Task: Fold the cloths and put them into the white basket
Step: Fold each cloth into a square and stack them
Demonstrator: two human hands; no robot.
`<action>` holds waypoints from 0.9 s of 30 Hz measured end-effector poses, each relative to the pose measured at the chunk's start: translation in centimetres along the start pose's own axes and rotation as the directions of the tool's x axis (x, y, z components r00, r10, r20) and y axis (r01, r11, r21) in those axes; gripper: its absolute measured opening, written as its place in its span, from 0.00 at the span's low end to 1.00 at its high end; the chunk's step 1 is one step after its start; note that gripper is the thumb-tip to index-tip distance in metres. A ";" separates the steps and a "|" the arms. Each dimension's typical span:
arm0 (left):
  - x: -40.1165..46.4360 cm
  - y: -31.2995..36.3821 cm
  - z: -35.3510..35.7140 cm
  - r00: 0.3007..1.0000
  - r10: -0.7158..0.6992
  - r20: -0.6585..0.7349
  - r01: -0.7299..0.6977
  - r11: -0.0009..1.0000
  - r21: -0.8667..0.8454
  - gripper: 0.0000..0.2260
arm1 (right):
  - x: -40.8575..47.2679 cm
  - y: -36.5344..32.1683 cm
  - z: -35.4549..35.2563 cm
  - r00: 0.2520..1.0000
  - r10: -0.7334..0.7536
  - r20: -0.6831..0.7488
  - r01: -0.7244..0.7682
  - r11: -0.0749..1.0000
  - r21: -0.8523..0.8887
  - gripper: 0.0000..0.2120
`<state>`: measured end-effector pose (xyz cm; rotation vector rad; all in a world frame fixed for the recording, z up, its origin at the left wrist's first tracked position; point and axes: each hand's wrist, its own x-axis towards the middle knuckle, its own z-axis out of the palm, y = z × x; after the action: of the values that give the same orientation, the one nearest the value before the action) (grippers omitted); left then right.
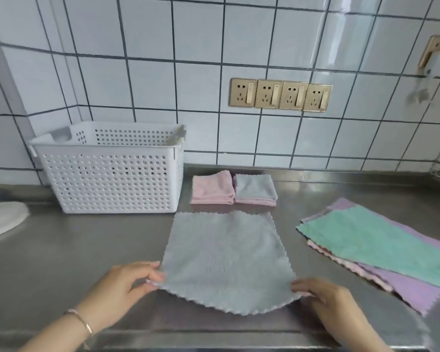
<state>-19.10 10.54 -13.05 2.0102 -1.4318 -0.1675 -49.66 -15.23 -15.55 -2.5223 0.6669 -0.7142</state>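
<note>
A grey cloth [224, 257] lies spread flat on the steel counter, its near edge lifted slightly. My left hand [127, 285] pinches its near left corner and my right hand [325, 298] pinches its near right corner. Behind the cloth sit two folded cloths, a pink one [212, 188] and a grey one on pink [255, 189]. A stack of unfolded cloths lies to the right, a green cloth [376, 246] on top of a purple one [407, 288]. The white perforated basket [109, 179] stands at the back left; what it contains is hidden.
The steel counter [74, 250] runs to a tiled wall with a row of gold sockets [280, 94]. A white round object [3, 219] sits at the far left edge. The counter's front lip runs just below my wrists.
</note>
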 end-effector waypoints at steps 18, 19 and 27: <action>-5.1 -2.6 3.9 0.993 0.086 -0.079 -0.085 0.996 0.020 0.06 | 12.7 -1.8 3.8 0.904 0.251 0.346 -0.122 0.927 -0.355 0.25; -5.1 -2.6 3.9 0.992 0.097 -0.081 -0.095 0.995 0.020 0.06 | 13.9 -1.0 4.6 0.882 0.306 0.359 -0.149 0.902 -0.404 0.27; -4.5 -3.1 3.6 0.992 0.079 -0.099 -0.074 0.996 0.058 0.05 | 15.6 2.7 5.7 0.828 0.531 0.181 -0.378 0.765 -0.521 0.33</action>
<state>-20.00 13.52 -18.81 1.9741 -1.4609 0.0065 -35.59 -24.36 -15.62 -2.6145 1.4104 0.0554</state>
